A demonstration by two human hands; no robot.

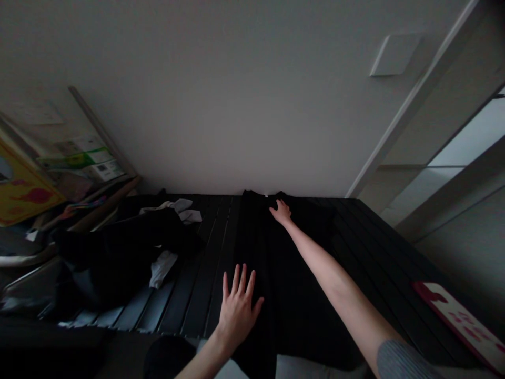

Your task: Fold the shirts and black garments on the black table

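Black cloth garment [256, 247] lies flat on the slatted surface [379, 247]. Our left hand [239, 310] rests open on its near part, fingers spread; our right hand [281, 212] lies open at the far end. Neither grips. Dark clothes heap [118, 258] sits just left.

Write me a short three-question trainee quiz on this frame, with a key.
1. True or false: the open right hand lies at the far end of the flat black cloth, near the wall.
2. What lies at the lower right of the dark slatted surface? A) a blue mug B) a red-and-white board C) a steel pan
3. Fill in: left of the open left hand, the crumpled black cloth heap has pieces of ____ fabric on it.

Key: 1 true; 2 B; 3 white.
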